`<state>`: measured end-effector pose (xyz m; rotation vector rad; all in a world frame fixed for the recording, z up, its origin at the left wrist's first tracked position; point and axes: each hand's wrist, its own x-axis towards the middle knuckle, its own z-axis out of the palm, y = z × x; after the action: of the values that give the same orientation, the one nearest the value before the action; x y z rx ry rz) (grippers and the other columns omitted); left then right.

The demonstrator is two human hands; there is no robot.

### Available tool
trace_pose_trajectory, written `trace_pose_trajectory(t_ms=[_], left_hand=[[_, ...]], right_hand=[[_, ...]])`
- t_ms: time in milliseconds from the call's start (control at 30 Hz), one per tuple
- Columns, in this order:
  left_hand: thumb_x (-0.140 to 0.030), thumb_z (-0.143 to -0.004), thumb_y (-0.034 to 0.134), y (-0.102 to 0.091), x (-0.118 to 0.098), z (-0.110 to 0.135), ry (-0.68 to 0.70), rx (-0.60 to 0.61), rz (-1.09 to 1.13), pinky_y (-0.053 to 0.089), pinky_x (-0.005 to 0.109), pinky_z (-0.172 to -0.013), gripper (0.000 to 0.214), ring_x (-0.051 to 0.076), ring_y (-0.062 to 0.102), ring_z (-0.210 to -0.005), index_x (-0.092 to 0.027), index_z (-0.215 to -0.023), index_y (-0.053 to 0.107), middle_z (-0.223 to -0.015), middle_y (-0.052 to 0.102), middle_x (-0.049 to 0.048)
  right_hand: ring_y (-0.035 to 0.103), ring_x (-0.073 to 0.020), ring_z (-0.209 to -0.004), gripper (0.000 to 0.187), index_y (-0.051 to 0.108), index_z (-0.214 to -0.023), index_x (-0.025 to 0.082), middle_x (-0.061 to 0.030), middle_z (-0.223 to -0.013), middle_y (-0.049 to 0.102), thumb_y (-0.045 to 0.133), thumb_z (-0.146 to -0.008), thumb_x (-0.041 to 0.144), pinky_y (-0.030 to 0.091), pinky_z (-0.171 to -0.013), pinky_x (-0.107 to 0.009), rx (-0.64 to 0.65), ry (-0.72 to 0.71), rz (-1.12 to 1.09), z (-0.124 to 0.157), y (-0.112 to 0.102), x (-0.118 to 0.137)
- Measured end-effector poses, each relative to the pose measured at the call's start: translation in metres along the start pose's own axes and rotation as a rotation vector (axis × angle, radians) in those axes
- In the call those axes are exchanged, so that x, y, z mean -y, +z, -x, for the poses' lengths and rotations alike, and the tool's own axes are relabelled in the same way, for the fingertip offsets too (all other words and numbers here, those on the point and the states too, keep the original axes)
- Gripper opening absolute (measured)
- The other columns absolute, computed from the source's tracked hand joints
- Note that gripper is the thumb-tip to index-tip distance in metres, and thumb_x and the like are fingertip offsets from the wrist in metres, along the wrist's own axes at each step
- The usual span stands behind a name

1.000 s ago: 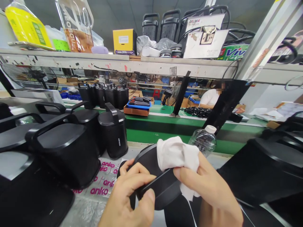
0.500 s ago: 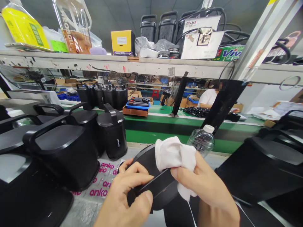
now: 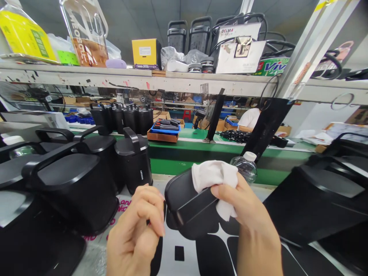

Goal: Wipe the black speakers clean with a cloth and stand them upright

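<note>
My right hand [image 3: 234,193] grips a bunched white cloth [image 3: 211,174] and, through it, one end of a black rounded casing [image 3: 184,191]. The casing is tilted, with a bar like a handle across its top. My left hand [image 3: 138,226] is beside the casing's left end, apart from it, with fingers curled in; whether anything is between them is hidden. Below lie flat black rounded pieces [image 3: 214,255] on a white sheet. Upright to the left stands a similar black handled casing [image 3: 133,163] with small white lettering.
More black handled casings [image 3: 74,188] crowd the left, and others [image 3: 319,195] stand at right. A clear plastic bottle [image 3: 244,168] is just behind my right hand. A shelf [image 3: 172,79] crosses above. Beyond the green bench edge [image 3: 178,155], a person [image 3: 250,119] sits.
My left hand has let go of the casing and drawn away to the left, its fingers curling. My right hand still holds the cloth and casing, which now shows more of its front end.
</note>
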<state>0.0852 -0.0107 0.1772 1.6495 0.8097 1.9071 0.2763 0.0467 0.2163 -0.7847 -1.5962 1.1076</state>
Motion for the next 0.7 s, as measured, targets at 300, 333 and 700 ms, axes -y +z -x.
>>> trace_pose_trajectory(t_ms=[300,333,700], left_hand=[[-0.01,-0.081,0.041,-0.005,0.006,0.004,-0.135,0.052,0.105,0.033,0.03,-0.059,0.02,0.018,0.037,-0.069,-0.022,-0.065,0.04,-0.071,0.037,0.0004],[-0.011,-0.081,0.041,-0.005,0.007,0.005,-0.153,0.053,0.115,0.033,0.03,-0.059,0.019,0.018,0.037,-0.069,-0.022,-0.065,0.041,-0.071,0.037,0.0006],[-0.02,-0.083,0.043,-0.011,0.023,0.005,-0.221,0.025,0.166,0.034,0.031,-0.058,0.019,0.019,0.034,-0.067,-0.022,-0.064,0.042,-0.068,0.036,0.0015]], right_hand=[[0.041,-0.0089,-0.052,0.006,0.063,-0.069,0.02,0.0038,-0.065,0.048,0.059,-0.067,0.025,0.032,-0.041,-0.019,-0.069,0.112,-0.097,-0.003,-0.005,-0.002],[0.043,-0.0092,-0.053,0.007,0.063,-0.069,0.02,0.0032,-0.065,0.05,0.059,-0.067,0.025,0.033,-0.042,-0.02,-0.091,0.108,-0.09,-0.004,-0.005,-0.003],[0.047,-0.0123,-0.051,0.015,0.064,-0.072,0.019,0.002,-0.058,0.057,0.064,-0.063,0.032,0.032,-0.045,-0.024,-0.669,-0.058,-0.098,-0.042,-0.03,-0.033]])
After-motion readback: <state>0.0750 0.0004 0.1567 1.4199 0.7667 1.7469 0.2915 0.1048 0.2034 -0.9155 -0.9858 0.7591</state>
